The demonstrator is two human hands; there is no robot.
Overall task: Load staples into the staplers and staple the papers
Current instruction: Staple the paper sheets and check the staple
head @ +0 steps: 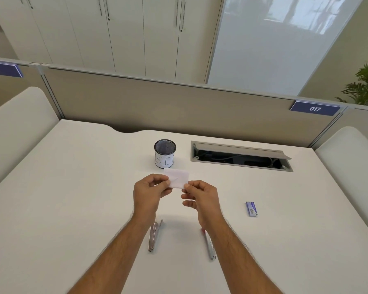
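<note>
Paper slip [177, 179] held above desk [72, 187], pinched at edges: left hand [150, 193] on left side, right hand [201, 196] at lower right corner. Staple mark faintly visible, can't confirm. Both staplers [155, 234] [209, 245] on desk below wrists, staple box [251, 209] well right of grip. Risks: light fingertip pinch, slip could drop; sheets may separate if staple didn't clinch.

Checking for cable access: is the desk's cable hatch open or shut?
Open. The cable hatch has its grey lid tilted up along the far edge, and cables show in the dark slot beneath.
</note>
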